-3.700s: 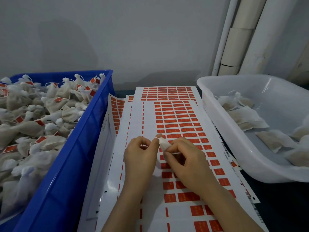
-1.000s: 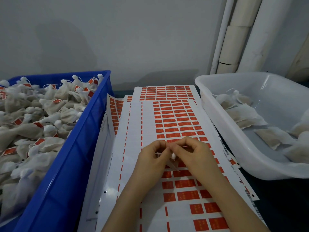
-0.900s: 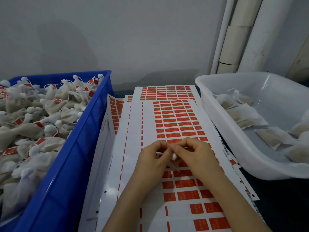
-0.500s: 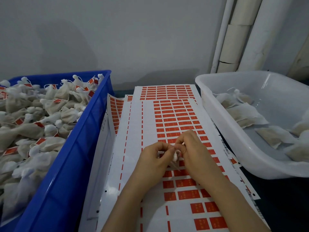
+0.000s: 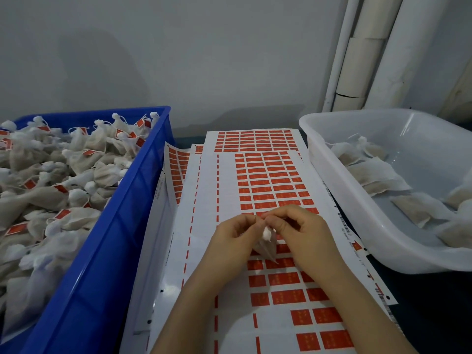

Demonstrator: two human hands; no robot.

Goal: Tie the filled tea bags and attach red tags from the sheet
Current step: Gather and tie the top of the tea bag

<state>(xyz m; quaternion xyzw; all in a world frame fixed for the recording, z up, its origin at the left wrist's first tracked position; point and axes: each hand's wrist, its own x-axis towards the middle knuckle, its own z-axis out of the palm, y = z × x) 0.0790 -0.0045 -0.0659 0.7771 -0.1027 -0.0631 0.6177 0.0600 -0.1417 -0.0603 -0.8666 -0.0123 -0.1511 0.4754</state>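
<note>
A small filled tea bag (image 5: 267,247) hangs between my two hands above the tag sheet (image 5: 204,226), its white gathered top just under my fingertips. My left hand (image 5: 233,238) and my right hand (image 5: 298,231) meet fingertip to fingertip over the bag's neck, both with fingers curled and pinching at its top. What exactly sits between the fingertips is too small to make out. Rows of red tags (image 5: 268,180) cover the sheet beyond and below the hands.
A blue crate (image 5: 107,238) on the left is heaped with tied, red-tagged tea bags (image 5: 51,180). A white tub (image 5: 339,190) on the right holds several flat untied bags (image 5: 378,175). More tag sheets lie beneath the top one. White pipes stand at the back right.
Both hands have kept working at the bag's top in nearly the same spot. The right hand's fingers shifted slightly, and the bag now hangs lower between the hands.
</note>
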